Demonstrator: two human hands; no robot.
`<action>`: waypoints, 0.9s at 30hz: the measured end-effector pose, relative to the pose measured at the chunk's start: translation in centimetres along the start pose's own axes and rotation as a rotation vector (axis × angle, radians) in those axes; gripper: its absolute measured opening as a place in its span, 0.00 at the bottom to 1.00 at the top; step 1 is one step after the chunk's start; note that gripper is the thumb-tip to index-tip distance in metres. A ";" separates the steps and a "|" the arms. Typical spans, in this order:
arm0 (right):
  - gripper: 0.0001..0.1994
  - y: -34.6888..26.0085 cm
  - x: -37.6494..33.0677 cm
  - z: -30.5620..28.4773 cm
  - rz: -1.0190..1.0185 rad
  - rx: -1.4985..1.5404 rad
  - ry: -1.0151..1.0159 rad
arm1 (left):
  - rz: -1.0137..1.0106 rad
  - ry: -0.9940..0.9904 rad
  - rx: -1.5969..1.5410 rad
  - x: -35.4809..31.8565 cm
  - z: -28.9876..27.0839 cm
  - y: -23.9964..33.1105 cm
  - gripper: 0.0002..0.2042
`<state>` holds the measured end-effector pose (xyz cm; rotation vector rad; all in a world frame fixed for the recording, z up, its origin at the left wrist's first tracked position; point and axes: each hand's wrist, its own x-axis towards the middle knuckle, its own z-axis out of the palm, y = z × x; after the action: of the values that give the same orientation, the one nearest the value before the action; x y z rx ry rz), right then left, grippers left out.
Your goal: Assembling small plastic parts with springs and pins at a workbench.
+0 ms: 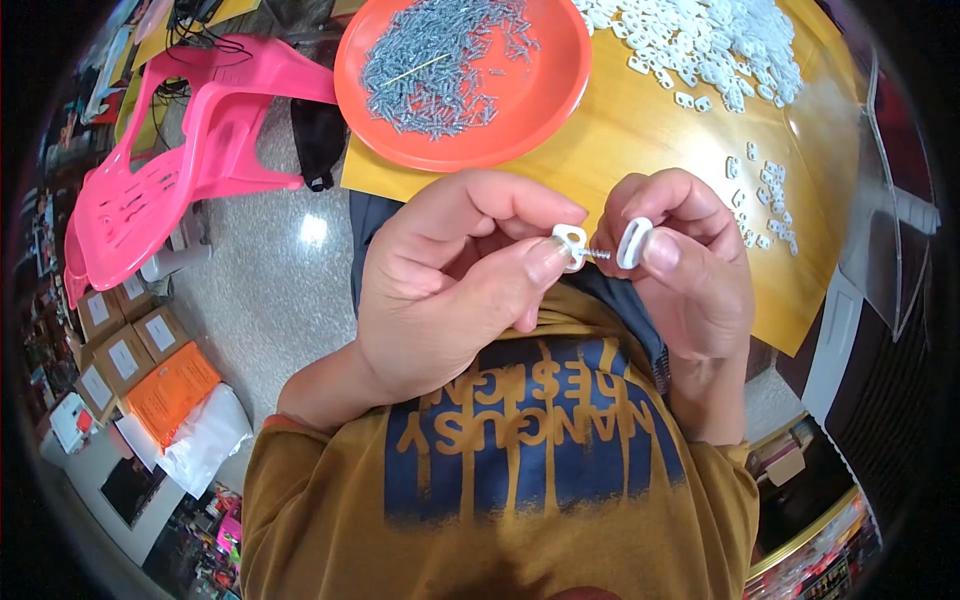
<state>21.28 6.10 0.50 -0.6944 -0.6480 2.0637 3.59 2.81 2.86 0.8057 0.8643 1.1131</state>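
Yellow tbl [640,125] w/ orange-red plate [535,85], lg heap of wht pcs [725,45] & sparser scatter [773,185] nearby

Held clip [562,232] and oval ring [641,232] are coloured white, screws [430,90] grey, plate [550,110] orange-red, tabletop [640,130] yellow, chair [120,240] pink; brown shirt [330,500] is printed dark blue.

Single view: L fisheye cam on head, facing steeply down, close abv L hand [430,285] & R hand [705,290], worktop [640,140] beyond.
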 end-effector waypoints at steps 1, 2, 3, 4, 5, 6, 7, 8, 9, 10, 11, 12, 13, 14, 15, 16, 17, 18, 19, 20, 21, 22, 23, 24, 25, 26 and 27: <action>0.10 0.0 0.0 0.0 0.003 -0.001 -0.002 | 0.001 0.003 -0.001 0.0 0.1 0.0 0.08; 0.10 0.1 -0.1 0.1 0.000 -0.006 -0.005 | 0.011 0.012 0.008 0.0 0.3 0.0 0.08; 0.11 0.1 -0.1 0.1 -0.003 -0.012 -0.008 | 0.022 0.021 0.017 -0.1 0.3 0.1 0.08; 0.11 0.1 -0.2 0.1 -0.002 -0.012 -0.009 | 0.022 0.023 0.017 -0.1 0.3 0.1 0.08; 0.11 0.1 -0.3 0.1 -0.003 -0.027 -0.005 | 0.013 0.003 0.012 -0.2 0.3 0.1 0.08; 0.11 0.2 -0.3 0.1 -0.005 -0.042 -0.002 | 0.004 -0.017 0.007 -0.2 0.3 0.1 0.07; 0.11 0.2 -0.3 0.2 -0.004 -0.042 -0.004 | 0.006 -0.014 0.007 -0.2 0.3 0.1 0.07; 0.11 0.1 -0.4 0.2 -0.005 -0.053 -0.007 | -0.001 -0.013 0.013 -0.3 0.3 0.0 0.07; 0.11 0.1 -0.4 0.3 -0.007 -0.065 -0.010 | -0.008 -0.012 0.019 -0.3 0.3 0.0 0.07; 0.11 0.1 -0.5 0.4 -0.006 -0.065 -0.011 | -0.008 -0.012 0.019 -0.4 0.3 -0.1 0.07; 0.11 0.1 -0.5 0.5 0.000 -0.071 -0.002 | -0.003 -0.006 0.024 -0.4 0.3 -0.2 0.07; 0.10 0.1 -0.6 0.5 0.007 -0.078 0.007 | 0.003 0.000 0.029 -0.5 0.3 -0.2 0.07; 0.10 0.2 -0.6 0.5 0.006 -0.078 0.008 | 0.003 0.000 0.029 -0.5 0.3 -0.2 0.07; 0.10 0.2 -0.6 0.5 -0.004 -0.077 0.009 | -0.012 0.000 0.031 -0.5 0.2 -0.1 0.07; 0.10 0.3 -0.6 0.4 -0.015 -0.076 0.009 | -0.028 0.001 0.033 -0.5 0.1 -0.1 0.07; 0.10 0.3 -0.6 0.5 -0.016 -0.076 0.009 | -0.027 0.001 0.033 -0.5 0.1 -0.1 0.07; 0.10 0.4 -0.7 0.5 -0.037 -0.073 0.016 | -0.023 -0.024 -0.034 -0.4 0.1 -0.2 0.07; 0.10 0.4 -0.7 0.6 -0.059 -0.070 0.024 | -0.019 -0.050 -0.102 -0.4 0.1 -0.3 0.07; 0.10 0.5 -0.7 0.6 -0.061 -0.070 0.022 | -0.017 -0.050 -0.100 -0.3 0.2 -0.3 0.07; 0.09 0.7 -0.8 0.5 -0.116 -0.089 0.019 | -0.085 -0.070 -0.141 -0.3 0.5 -0.2 0.07; 0.09 0.8 -0.9 0.5 -0.171 -0.108 0.015 | -0.152 -0.091 -0.182 -0.3 0.7 -0.2 0.07; 0.09 1.0 -0.9 0.7 -0.173 -0.108 0.012 | -0.149 -0.090 -0.180 -0.2 0.9 -0.3 0.07; 0.08 1.2 -1.0 0.9 -0.233 -0.164 0.026 | -0.166 -0.071 -0.224 -0.2 1.1 -0.5 0.07; 0.08 1.3 -0.9 1.0 -0.294 -0.220 0.041 | -0.183 -0.051 -0.267 -0.2 1.1 -0.6 0.07; 0.08 1.3 -0.9 0.9 -0.299 -0.221 0.042 | -0.169 -0.067 -0.283 -0.1 1.1 -0.6 0.06; 0.08 1.3 -1.0 0.9 -0.297 -0.210 0.004 | -0.168 -0.071 -0.281 -0.1 1.1 -0.6 0.06; 0.08 1.3 -1.0 0.8 -0.295 -0.198 -0.034 | -0.156 -0.080 -0.293 -0.1 1.1 -0.7 0.06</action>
<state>20.46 4.43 0.46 -0.6338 -0.9257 1.7581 4.86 2.40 2.78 0.5274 0.6659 1.0321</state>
